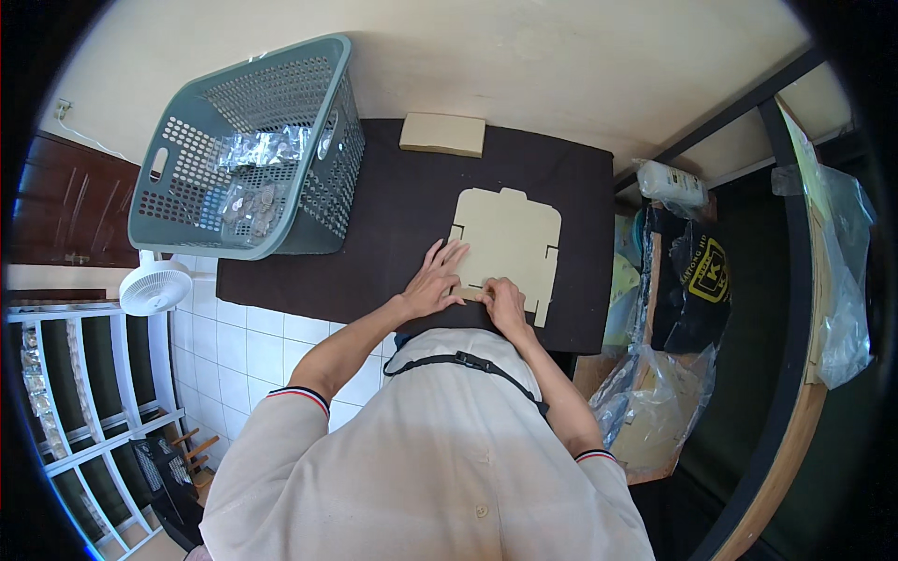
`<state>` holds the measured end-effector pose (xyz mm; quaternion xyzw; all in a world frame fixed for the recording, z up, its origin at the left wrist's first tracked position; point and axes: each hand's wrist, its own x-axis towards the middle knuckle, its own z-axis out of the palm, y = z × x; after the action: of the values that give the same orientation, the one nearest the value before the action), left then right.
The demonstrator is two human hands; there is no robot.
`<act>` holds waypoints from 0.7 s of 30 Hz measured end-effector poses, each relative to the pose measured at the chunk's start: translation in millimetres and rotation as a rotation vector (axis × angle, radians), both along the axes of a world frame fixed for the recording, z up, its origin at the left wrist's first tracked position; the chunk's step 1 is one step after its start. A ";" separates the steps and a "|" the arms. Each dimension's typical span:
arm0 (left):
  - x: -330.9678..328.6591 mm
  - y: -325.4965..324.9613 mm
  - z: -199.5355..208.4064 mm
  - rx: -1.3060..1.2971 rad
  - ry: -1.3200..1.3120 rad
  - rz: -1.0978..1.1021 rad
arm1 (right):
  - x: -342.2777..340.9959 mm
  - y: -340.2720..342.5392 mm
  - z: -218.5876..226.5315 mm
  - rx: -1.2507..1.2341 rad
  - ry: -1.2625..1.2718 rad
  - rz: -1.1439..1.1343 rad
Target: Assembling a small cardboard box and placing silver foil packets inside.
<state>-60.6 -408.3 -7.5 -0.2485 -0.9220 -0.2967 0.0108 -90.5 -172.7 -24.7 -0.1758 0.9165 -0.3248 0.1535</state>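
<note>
A flat, die-cut cardboard box blank (510, 234) with slots and tabs lies on the dark cloth-covered table (393, 187) in front of me. My left hand (435, 280) rests on its near left corner, fingers spread and thumb toward the near edge. Beside it, my right hand (505, 303) has its fingers curled and pinched on the near edge of the blank, where a narrow flap appears partly raised. The fingertips hide part of that edge.
A grey-green plastic basket (332, 187) holding clear and silvery packets stands at the left of the table. At the back edge lies a closed cardboard box (442, 135). To the right are plastic bags (669, 397) and a black bag (692, 271); a white fan (155, 286) stands left.
</note>
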 end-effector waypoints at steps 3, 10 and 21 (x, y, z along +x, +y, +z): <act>-4.5 -7.4 -28.5 0.052 -0.124 0.020 | -3.6 -7.9 -3.0 0.053 -0.028 -0.001; -8.5 2.7 -31.4 0.097 -0.101 0.015 | -9.9 -11.1 -13.9 0.185 -0.096 -0.002; -1.1 12.5 -42.0 0.116 -0.093 0.160 | -15.5 -10.2 -5.4 0.197 -0.049 -0.027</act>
<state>-61.7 -395.9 -49.5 -0.1588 -0.9197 -0.3591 0.0063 -106.1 -182.9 -30.2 -0.1398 0.9423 -0.2393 0.1880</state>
